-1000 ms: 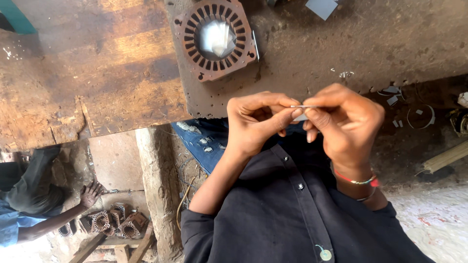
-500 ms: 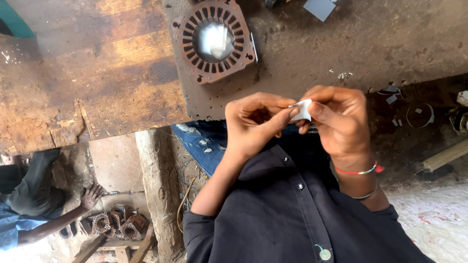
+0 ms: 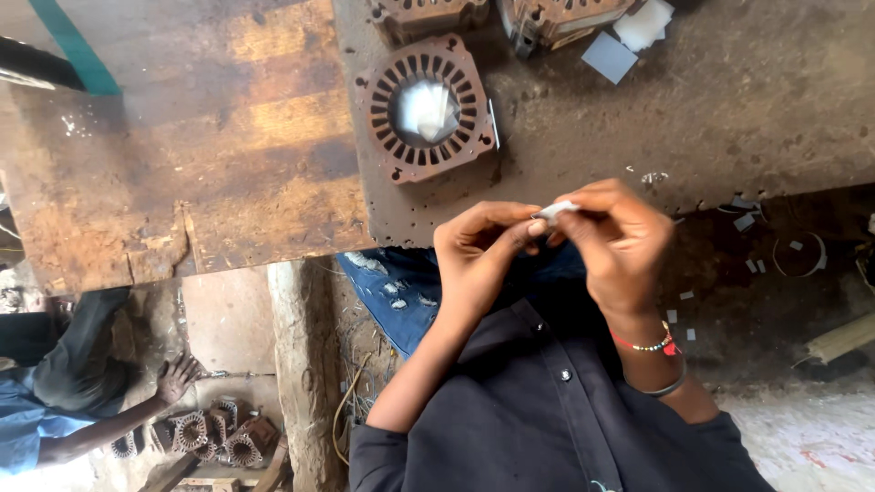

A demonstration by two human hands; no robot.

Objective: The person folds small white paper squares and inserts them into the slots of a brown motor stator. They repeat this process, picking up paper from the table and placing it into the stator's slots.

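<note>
At centre frame, the left hand and the right hand are pinching a small white paper strip between closed fingertips. Both are hovering over the workbench edge, just below the rusty slotted stator core.

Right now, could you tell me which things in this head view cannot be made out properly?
- White slip: mostly hidden by the fingertips of the left hand and right hand.
- Two stators at the top: cut off by the frame edge.
- Person at lower left: cut off by the left edge.
- Scraps on the floor: too small to identify.
</note>
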